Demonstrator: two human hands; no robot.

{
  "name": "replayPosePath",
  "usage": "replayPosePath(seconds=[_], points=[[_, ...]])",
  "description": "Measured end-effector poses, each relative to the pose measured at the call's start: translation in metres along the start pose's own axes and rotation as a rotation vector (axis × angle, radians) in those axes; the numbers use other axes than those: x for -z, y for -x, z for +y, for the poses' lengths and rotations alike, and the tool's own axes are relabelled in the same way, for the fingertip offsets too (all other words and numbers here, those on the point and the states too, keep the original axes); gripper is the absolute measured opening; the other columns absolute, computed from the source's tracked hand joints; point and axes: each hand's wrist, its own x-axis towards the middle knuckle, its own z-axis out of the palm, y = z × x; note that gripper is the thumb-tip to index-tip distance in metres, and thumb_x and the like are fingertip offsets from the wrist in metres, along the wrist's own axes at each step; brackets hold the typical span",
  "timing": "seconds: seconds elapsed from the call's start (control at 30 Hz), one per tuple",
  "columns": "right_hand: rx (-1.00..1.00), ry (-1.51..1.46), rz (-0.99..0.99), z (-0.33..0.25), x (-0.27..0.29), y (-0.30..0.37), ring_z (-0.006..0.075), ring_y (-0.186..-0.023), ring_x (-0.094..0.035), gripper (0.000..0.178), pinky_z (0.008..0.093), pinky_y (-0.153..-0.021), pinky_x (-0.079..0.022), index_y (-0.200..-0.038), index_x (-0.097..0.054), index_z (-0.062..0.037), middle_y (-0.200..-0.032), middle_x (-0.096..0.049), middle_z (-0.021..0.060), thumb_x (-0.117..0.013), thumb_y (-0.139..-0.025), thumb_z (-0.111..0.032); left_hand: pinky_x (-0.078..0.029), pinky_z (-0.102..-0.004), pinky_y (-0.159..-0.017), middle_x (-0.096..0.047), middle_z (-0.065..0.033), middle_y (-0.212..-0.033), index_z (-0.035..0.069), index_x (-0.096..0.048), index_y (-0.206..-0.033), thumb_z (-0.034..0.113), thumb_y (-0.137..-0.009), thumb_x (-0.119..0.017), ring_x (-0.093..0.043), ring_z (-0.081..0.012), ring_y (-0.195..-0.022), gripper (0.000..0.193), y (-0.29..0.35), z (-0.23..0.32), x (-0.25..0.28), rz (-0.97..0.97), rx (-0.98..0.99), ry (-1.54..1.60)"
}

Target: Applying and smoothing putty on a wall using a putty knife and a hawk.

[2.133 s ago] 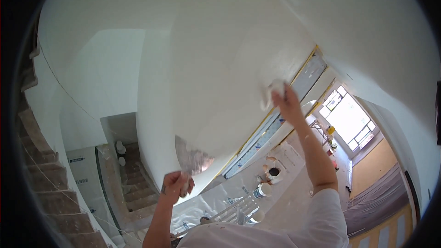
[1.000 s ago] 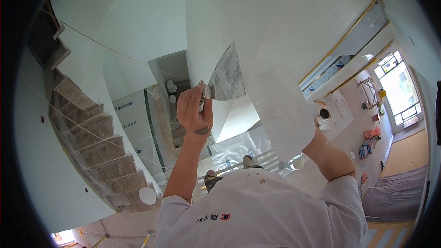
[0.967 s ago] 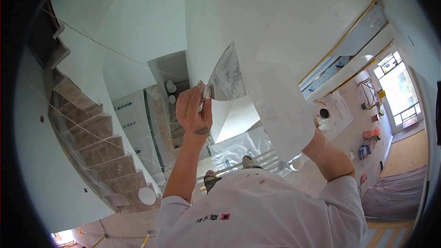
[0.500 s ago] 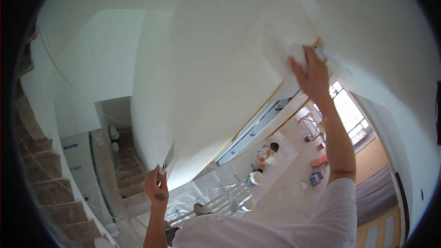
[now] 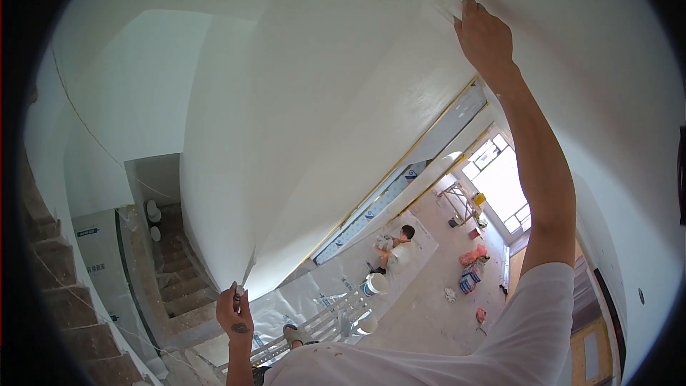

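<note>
Head view: right hand (image 5: 486, 36) at upper right of frame; left hand (image 5: 234, 311) at lower left of centre.
Right fingers: bent, closed around one side of a pale blade (image 5: 446, 6) at the wall (image 5: 343, 100); probably gripped there so the broad part can lie along the surface.
Pale blade: blurred, white on white; its far edge and any contact with the wall cannot be told.
Left fingers: closed in a pinch on the handle of a scraper (image 5: 249, 269); blade up, almost edge-on, likely angled to balance on a light grip. Its face is hidden, so any load cannot be told.
Yellow tape (image 5: 450, 105): borders the wall, right of centre, presumably guarding that edge.
Plastic sheet (image 5: 275, 311): spread at lower centre, presumably against drips.
White bucket (image 5: 374, 285): beside the slatted platform (image 5: 346, 312); contents unclear.
Shoe (image 5: 293, 336): partly covered by the shirt (image 5: 429, 357); legs hidden.
Co-worker (image 5: 399, 250): lower centre, small; hands hard to make out.
</note>
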Motion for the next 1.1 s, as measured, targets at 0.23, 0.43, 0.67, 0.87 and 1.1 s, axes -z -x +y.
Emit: replayPosePath(seconds=[0.23, 0.43, 0.67, 0.87, 1.1], points=[[-0.126, 0.026, -0.130, -0.011, 0.017, 0.014, 0.0309, -0.070, -0.067, 0.024, 0.0394, -0.060, -0.056, -0.098, -0.052, -0.0033, -0.082, -0.065, 0.0122, -0.061, -0.089, -0.024, -0.046, -0.0303, -0.057, -0.060, -0.0103, -0.076, -0.002, -0.064, -0.100, 0.010, -0.084, -0.068, -0.056, -0.0188, -0.062, 0.021, -0.010, 0.003, 0.003, 0.004, 0.087, 0.062], [-0.204, -0.472, -0.098, -0.019, 0.034, 0.078, 0.0354, -0.065, -0.063, 0.032, 0.0433, -0.060, -0.050, -0.095, -0.053, -0.0018, -0.074, -0.062, 0.0171, -0.062, -0.088, -0.032, -0.044, -0.0256, -0.052, -0.057, -0.0040, -0.064, -0.002, -0.064, -0.088, 0.017, -0.090, -0.063, -0.051, -0.0134, -0.052, 0.019, -0.035, 0.032, -0.008, -0.311, 0.359, 0.607], [-0.200, -2.233, -0.696, -0.115, 0.041, 0.209, 0.0058, -0.070, -0.054, 0.016, 0.0239, -0.063, -0.046, -0.100, -0.057, -0.0054, -0.081, -0.057, -0.0002, -0.063, -0.091, -0.016, -0.045, -0.0286, -0.053, -0.063, -0.0100, -0.075, -0.003, -0.064, -0.091, 0.027, -0.092, -0.062, -0.057, -0.0161, -0.060, 0.031, -0.090, 0.101, -0.051, -1.003, 0.371, 1.235], [0.087, -1.721, -1.158, -0.142, 0.028, 0.271, 0.0139, -0.079, -0.059, 0.017, 0.0291, -0.068, -0.049, -0.099, -0.059, -0.0016, -0.086, -0.062, 0.0025, -0.062, -0.090, -0.016, -0.044, -0.0299, -0.048, -0.064, -0.0125, -0.076, 0.001, -0.063, -0.092, 0.028, -0.092, -0.062, -0.057, -0.0182, -0.057, 0.026, -0.120, 0.101, -0.069, -0.925, 0.303, 1.638], [-0.762, -2.768, -0.781, -0.179, 0.009, 0.319, 0.0205, -0.100, -0.064, 0.040, 0.0342, -0.081, -0.055, -0.126, -0.052, -0.0020, -0.114, -0.063, 0.0088, -0.060, -0.090, -0.019, -0.046, -0.0296, -0.049, -0.064, -0.0126, -0.075, -0.001, -0.064, -0.095, 0.025, -0.095, -0.058, -0.057, -0.0172, -0.056, 0.028, -0.100, 0.084, -0.078, -1.256, 0.389, 1.433]])
